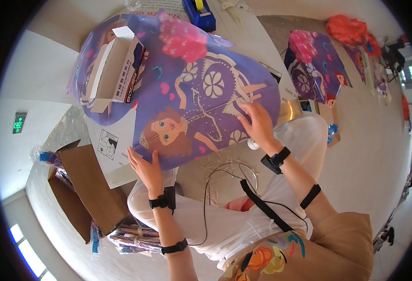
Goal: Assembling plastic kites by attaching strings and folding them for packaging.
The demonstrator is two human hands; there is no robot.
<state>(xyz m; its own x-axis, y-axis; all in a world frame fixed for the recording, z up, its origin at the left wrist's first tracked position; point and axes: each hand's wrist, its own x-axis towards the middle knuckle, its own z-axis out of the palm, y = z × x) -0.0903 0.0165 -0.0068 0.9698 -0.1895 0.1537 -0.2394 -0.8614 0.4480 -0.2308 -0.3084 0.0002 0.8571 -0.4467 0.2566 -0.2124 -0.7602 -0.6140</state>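
Observation:
A large purple sheet (pixel 182 100) printed with a cartoon princess lies face up over the table's near edge. A thin straight line runs lengthwise across it; I cannot tell whether it is a rod or a crease. At the sheet's near left corner rests my left hand (pixel 146 172), thumb and fingers apart. My right hand (pixel 261 125) lies on the sheet's right part, fingers spread on the printed dress. Neither hand visibly grips anything. Left of the princess, an open white and blue carton (pixel 114 70) stands on more purple printed material.
A blue tape dispenser (pixel 200 16) sits at the table's far side. An open brown cardboard box (pixel 91 187) stands on the floor at left, beside bundled wrapped packs (pixel 136 239). On the right are another purple printed piece (pixel 316 65) and a red plastic bag (pixel 346 29).

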